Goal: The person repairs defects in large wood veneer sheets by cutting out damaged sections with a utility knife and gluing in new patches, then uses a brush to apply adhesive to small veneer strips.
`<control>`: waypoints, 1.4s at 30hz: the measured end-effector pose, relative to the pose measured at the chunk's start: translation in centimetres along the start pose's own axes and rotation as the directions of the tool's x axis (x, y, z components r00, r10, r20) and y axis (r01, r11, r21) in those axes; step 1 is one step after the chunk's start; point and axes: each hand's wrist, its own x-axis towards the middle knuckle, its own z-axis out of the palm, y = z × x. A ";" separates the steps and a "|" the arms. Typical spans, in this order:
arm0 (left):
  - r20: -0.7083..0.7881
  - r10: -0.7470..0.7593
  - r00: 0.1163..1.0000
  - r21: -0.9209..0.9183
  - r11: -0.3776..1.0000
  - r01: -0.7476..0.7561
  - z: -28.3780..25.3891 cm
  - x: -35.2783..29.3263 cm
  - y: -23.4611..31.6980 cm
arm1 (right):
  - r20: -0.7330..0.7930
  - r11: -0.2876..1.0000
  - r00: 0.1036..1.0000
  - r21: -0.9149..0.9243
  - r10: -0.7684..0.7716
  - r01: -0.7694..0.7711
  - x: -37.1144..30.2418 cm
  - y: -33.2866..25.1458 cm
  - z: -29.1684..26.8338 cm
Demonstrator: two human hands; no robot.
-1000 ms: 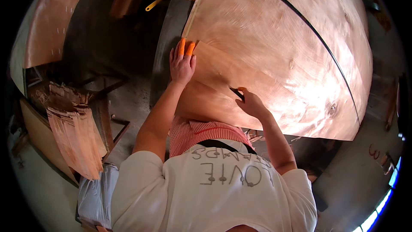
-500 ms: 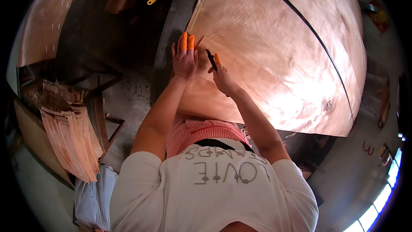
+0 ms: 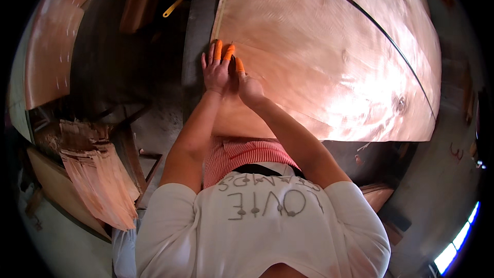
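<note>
While the wood sheet (image 3: 303,46) is lying across the dark table (image 3: 198,36), the left hand (image 3: 216,73) is resting flat near its left edge, fingers slightly spread, probably steadying it. Right hand (image 3: 250,90) is sitting just beside, fingers bent; dark sliver (image 3: 233,58) is showing near its fingertips, can't tell if pinched. Table is bordering the left edge; sheet is extending well rightward, black band (image 3: 381,27) crossing it. Striped apron (image 3: 242,155) is facing the near edge.

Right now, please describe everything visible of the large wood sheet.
The wood sheet is pinkish-tan, with swirling grain, a knot and glare at right. It lies spread out, near edge by striped cloth, a black line curving across. The left fingers rest at its left edge, the right fingers close by.
</note>
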 end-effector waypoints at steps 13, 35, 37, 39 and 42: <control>-0.068 0.038 0.997 0.044 0.998 -0.035 -0.1 0.6 1.2 | 0.317 0.991 0.945 -0.127 0.081 -0.043 -6.1 7.1 -1.5; -0.031 -0.038 0.999 -0.038 0.999 0.037 -0.7 0.7 0.1 | 0.324 0.570 0.731 -0.467 -0.600 0.676 2.5 9.6 -15.4; -0.031 -0.055 0.998 -0.083 0.995 0.053 -0.7 0.7 0.2 | 0.338 0.503 0.700 -0.509 -0.629 0.698 5.1 7.8 -14.3; -0.047 -0.067 0.997 -0.109 0.992 0.061 -0.9 0.7 0.2 | 0.372 0.429 0.659 -0.536 -0.654 0.727 7.3 6.8 -13.4; -0.080 -0.076 0.994 -0.131 0.989 0.065 -1.1 0.7 0.3 | 0.431 0.338 0.599 -0.541 -0.675 0.770 9.2 6.2 -12.7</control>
